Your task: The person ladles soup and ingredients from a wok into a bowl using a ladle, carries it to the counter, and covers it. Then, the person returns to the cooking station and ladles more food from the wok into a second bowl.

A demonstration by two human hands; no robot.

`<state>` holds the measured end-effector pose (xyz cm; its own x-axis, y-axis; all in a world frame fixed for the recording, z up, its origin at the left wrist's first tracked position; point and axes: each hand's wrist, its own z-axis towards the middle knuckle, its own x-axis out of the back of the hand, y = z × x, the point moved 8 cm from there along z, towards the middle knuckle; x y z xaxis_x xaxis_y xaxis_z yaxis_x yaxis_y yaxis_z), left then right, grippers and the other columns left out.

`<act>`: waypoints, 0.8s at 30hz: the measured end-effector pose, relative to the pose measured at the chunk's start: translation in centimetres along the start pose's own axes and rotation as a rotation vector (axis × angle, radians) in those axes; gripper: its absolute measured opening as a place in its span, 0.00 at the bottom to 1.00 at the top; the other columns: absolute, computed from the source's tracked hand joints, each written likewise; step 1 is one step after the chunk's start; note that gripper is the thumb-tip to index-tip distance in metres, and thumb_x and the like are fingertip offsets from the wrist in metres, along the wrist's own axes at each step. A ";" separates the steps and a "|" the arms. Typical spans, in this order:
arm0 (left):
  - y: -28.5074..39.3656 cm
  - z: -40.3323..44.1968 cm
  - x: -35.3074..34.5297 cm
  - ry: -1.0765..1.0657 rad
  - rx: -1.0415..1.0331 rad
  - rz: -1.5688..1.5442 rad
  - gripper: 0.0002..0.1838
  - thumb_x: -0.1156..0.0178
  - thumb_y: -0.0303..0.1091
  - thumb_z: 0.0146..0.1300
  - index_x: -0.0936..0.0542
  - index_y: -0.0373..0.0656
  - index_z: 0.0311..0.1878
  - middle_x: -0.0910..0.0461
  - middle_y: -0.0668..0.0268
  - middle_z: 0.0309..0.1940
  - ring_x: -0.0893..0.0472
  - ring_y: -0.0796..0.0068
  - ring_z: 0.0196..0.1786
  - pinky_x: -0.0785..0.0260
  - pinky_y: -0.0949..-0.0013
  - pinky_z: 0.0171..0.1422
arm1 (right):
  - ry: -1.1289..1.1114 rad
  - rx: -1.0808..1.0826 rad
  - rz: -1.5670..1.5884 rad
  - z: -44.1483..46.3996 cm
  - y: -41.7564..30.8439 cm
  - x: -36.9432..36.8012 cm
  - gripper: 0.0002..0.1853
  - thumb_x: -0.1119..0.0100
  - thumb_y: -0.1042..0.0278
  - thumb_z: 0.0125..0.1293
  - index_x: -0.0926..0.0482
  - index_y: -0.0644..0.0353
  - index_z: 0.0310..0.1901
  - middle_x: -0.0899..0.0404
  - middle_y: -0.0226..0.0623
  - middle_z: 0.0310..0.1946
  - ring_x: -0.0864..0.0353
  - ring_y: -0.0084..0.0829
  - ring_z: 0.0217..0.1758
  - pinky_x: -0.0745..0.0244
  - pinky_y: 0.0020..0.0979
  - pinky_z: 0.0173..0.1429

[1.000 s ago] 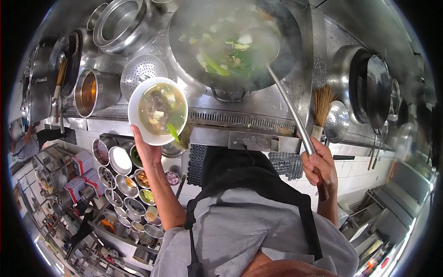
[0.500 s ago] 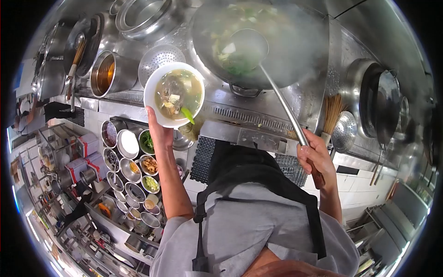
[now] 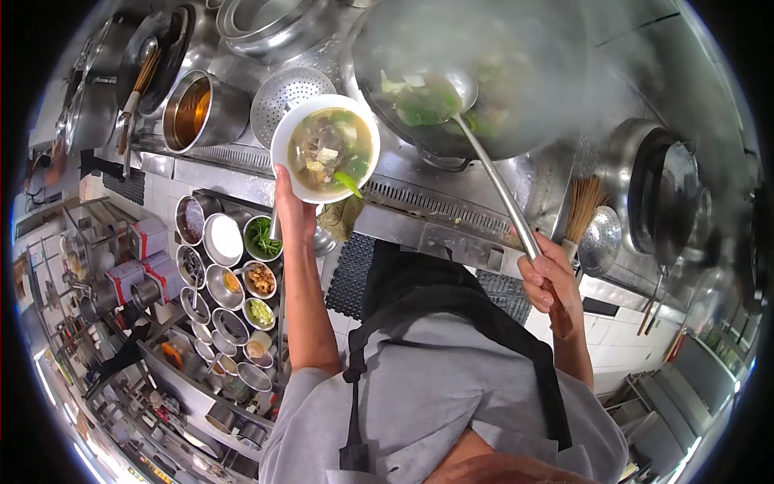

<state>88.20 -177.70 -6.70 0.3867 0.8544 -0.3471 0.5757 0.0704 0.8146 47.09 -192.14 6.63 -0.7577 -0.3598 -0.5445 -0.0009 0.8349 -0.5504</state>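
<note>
Brown-ended steel ladle [image 3: 498, 181] clamped in right grip [image 3: 552, 278], round scoop [image 3: 464, 85] in the wok [image 3: 367, 77]; risk of scalding splashes if jerked. Farther forward, glossy white bowl [image 3: 280, 149] clasped in left grip [image 3: 296, 210], just short of the wok; risk of spilling cloudy broth [image 3: 363, 145] if tilted, with green strip [image 3: 348, 183] across the rim. Beyond: perforated, disc-like strainer [image 3: 278, 101]; dark, curved wok under steam [image 3: 459, 36].

The steel stovetop [image 3: 532, 179] carries a wok [image 3: 419, 139], pot [image 3: 230, 109] and perforated strainer [image 3: 282, 95].
</note>
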 end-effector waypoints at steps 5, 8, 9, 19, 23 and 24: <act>0.0 1.1 -0.8 -0.069 -0.066 -0.004 0.36 0.56 0.58 0.83 0.37 0.34 0.76 0.25 0.48 0.68 0.19 0.56 0.66 0.20 0.53 0.66 | -0.026 0.049 0.017 -1.6 -0.8 -0.9 0.31 0.46 0.66 0.78 0.39 0.68 0.77 0.34 0.26 0.25 0.39 0.11 0.12 0.43 0.17 0.11; 0.0 1.6 -1.1 -0.071 -0.076 0.006 0.35 0.56 0.57 0.83 0.36 0.33 0.74 0.22 0.48 0.63 0.16 0.59 0.61 0.16 0.58 0.61 | -0.033 0.119 -0.064 -3.1 -2.3 -2.2 0.32 0.45 0.63 0.79 0.40 0.72 0.76 0.33 0.27 0.23 0.39 0.11 0.11 0.45 0.17 0.10; 0.2 1.6 -1.5 -0.065 -0.092 0.003 0.35 0.56 0.57 0.83 0.36 0.33 0.74 0.22 0.48 0.62 0.15 0.59 0.60 0.15 0.58 0.59 | -0.043 0.147 -0.049 -3.4 -2.7 -2.6 0.33 0.44 0.66 0.78 0.41 0.74 0.76 0.33 0.29 0.22 0.38 0.12 0.10 0.44 0.17 0.09; 0.4 2.4 -4.0 -0.102 -0.071 -0.022 0.34 0.56 0.58 0.83 0.37 0.37 0.75 0.20 0.52 0.60 0.13 0.61 0.56 0.13 0.58 0.51 | -0.217 0.084 0.061 -4.0 -3.1 -6.6 0.35 0.40 0.72 0.74 0.42 0.77 0.76 0.31 0.33 0.21 0.35 0.16 0.09 0.42 0.20 0.08; 0.6 2.2 -4.0 -0.134 -0.076 0.006 0.35 0.58 0.59 0.83 0.37 0.37 0.75 0.22 0.51 0.63 0.14 0.57 0.59 0.14 0.54 0.54 | -0.185 -0.043 0.007 -2.9 -1.2 -7.7 0.36 0.41 0.75 0.69 0.42 0.75 0.77 0.31 0.32 0.21 0.36 0.16 0.09 0.42 0.21 0.09; 0.6 2.1 -3.9 -0.132 -0.078 0.008 0.36 0.59 0.59 0.83 0.37 0.36 0.76 0.23 0.49 0.65 0.15 0.55 0.60 0.15 0.50 0.56 | -0.172 -0.065 -0.061 -2.6 -0.8 -7.9 0.38 0.41 0.75 0.67 0.42 0.74 0.77 0.31 0.31 0.21 0.35 0.17 0.09 0.40 0.21 0.10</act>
<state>88.55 -182.03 -5.81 0.4859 0.7801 -0.3941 0.5160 0.1079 0.8498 51.38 -188.85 13.01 -0.6324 -0.4720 -0.6143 -0.0901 0.8324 -0.5468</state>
